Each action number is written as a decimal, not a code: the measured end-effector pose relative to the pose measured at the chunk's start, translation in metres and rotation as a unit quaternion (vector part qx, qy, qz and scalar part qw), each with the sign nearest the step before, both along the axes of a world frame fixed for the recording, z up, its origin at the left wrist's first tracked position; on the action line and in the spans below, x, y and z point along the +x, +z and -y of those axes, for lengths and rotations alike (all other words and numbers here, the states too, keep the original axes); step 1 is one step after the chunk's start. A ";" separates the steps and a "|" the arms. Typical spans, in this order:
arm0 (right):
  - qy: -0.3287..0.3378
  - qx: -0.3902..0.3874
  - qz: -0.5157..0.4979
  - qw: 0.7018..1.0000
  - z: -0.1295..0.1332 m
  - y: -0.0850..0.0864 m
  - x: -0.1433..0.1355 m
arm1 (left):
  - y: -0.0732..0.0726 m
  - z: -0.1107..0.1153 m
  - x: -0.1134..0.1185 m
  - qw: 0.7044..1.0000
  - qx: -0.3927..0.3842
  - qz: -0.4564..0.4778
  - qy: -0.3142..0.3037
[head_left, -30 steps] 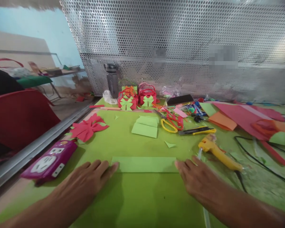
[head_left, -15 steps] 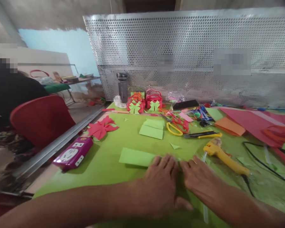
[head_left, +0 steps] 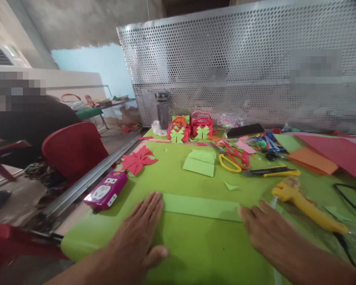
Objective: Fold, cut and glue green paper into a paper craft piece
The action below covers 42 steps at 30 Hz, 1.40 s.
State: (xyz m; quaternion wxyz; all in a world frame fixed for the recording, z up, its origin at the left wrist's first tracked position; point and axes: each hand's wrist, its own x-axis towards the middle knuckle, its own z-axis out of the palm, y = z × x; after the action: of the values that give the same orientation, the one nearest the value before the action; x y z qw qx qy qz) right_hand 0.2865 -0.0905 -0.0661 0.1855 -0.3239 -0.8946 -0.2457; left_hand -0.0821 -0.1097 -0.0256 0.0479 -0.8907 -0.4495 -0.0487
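A long, flat light-green paper strip [head_left: 200, 206] lies across the green table surface [head_left: 192, 249]. My left hand [head_left: 139, 233] rests flat at the strip's left end, fingers stretched out and thumb apart. At the strip's right end is my right hand [head_left: 267, 229], its fingers bent and their tips on the paper's edge; whether they pinch it is hard to see. Farther back lies a folded light-green paper piece [head_left: 199, 162]. A yellow glue gun [head_left: 311, 208] lies to the right of my right hand.
Yellow-handled scissors [head_left: 230, 163], a cutter [head_left: 273, 171], red paper shapes [head_left: 139, 160] and a purple power socket [head_left: 106, 190] lie around. Small red baskets [head_left: 179, 130] and a bottle [head_left: 162, 111] stand at the back. A person [head_left: 32, 114] sits at left beyond a red chair [head_left: 74, 152].
My left hand has slid left along the paper to its left end, uncovering the strip, which now lies flatter. The camera view has shifted left.
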 end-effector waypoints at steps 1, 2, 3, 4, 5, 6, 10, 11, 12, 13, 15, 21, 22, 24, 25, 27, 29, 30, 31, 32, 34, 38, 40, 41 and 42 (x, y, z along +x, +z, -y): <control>0.022 0.011 0.033 0.999 0.004 0.007 -0.002 | 0.002 -0.002 -0.006 1.000 0.005 -0.006 0.014; 0.016 0.026 0.036 0.999 0.008 0.016 -0.005 | 0.006 -0.005 -0.008 0.999 0.005 -0.018 0.036; 0.003 0.028 0.041 0.999 0.012 0.025 -0.009 | 0.010 -0.008 -0.007 0.998 0.005 -0.028 0.048; 0.011 0.044 0.035 0.998 0.014 0.034 -0.012 | 0.014 -0.012 -0.001 0.997 0.007 -0.035 0.063; 0.012 0.057 0.035 0.998 0.015 0.043 -0.016 | 0.018 -0.017 0.008 0.997 0.011 -0.037 0.061; 0.023 0.060 0.039 0.997 0.016 0.052 -0.019 | 0.020 -0.021 0.020 0.998 0.003 -0.041 0.046; 0.063 0.040 0.052 0.996 0.011 0.070 -0.024 | 0.025 -0.035 0.071 0.994 -0.048 -0.075 -0.064; 0.059 0.041 0.053 0.996 0.010 0.071 -0.024 | 0.026 -0.038 0.080 0.991 -0.050 -0.090 -0.088; 0.050 0.042 0.053 0.996 0.008 0.071 -0.023 | 0.027 -0.040 0.086 0.988 -0.054 -0.104 -0.100; 0.037 0.040 0.056 0.997 0.007 0.069 -0.022 | 0.028 -0.043 0.090 0.986 -0.054 -0.116 -0.107; 0.016 0.022 0.051 0.998 0.005 0.064 -0.019 | 0.028 -0.048 0.093 0.984 -0.050 -0.127 -0.111; -0.029 -0.026 0.019 0.999 -0.011 0.040 -0.026 | 0.012 -0.062 0.083 0.993 -0.011 -0.046 -0.113; -0.052 -0.036 0.019 0.998 -0.015 0.036 -0.033 | 0.010 -0.064 0.083 0.993 -0.008 -0.038 -0.110; -0.098 -0.057 0.026 0.993 -0.021 0.033 -0.048 | 0.010 -0.066 0.084 0.993 -0.002 -0.036 -0.109; -0.116 -0.070 0.036 0.990 -0.023 0.035 -0.057 | 0.012 -0.068 0.085 0.993 0.003 -0.041 -0.110; -0.141 -0.102 0.063 0.983 -0.027 0.044 -0.072 | 0.020 -0.072 0.089 0.992 0.015 -0.058 -0.113; -0.143 -0.143 0.082 0.976 -0.030 0.058 -0.081 | 0.031 -0.078 0.092 0.991 0.019 -0.071 -0.110; -0.145 -0.158 0.078 0.974 -0.033 0.065 -0.083 | 0.038 -0.081 0.094 0.992 0.018 -0.070 -0.102; -0.149 -0.168 0.066 0.972 -0.036 0.072 -0.084 | 0.045 -0.084 0.096 0.994 0.019 -0.063 -0.091; -0.157 -0.172 0.049 0.971 -0.040 0.078 -0.083 | 0.053 -0.088 0.098 0.995 0.024 -0.052 -0.079; -0.182 -0.164 0.012 0.970 -0.049 0.088 -0.079 | 0.069 -0.095 0.103 0.996 0.064 -0.032 -0.048; -0.226 -0.126 -0.042 0.965 -0.066 0.100 -0.069 | 0.085 -0.109 0.111 0.995 0.096 0.019 -0.013; -0.230 -0.112 -0.059 0.965 -0.070 0.103 -0.065 | 0.082 -0.116 0.112 0.992 0.074 0.092 -0.035; -0.230 -0.107 -0.065 0.965 -0.071 0.104 -0.063 | 0.078 -0.118 0.112 0.989 0.061 0.126 -0.051; -0.227 -0.102 -0.072 0.966 -0.072 0.103 -0.062 | 0.074 -0.120 0.112 0.986 0.051 0.144 -0.065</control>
State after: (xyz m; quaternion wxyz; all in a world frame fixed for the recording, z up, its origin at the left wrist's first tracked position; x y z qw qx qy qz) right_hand 0.2247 -0.0188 0.0369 0.1546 -0.5529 -0.8020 -0.1647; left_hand 0.0297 0.0106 0.0483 0.0248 -0.8980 -0.3899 -0.2023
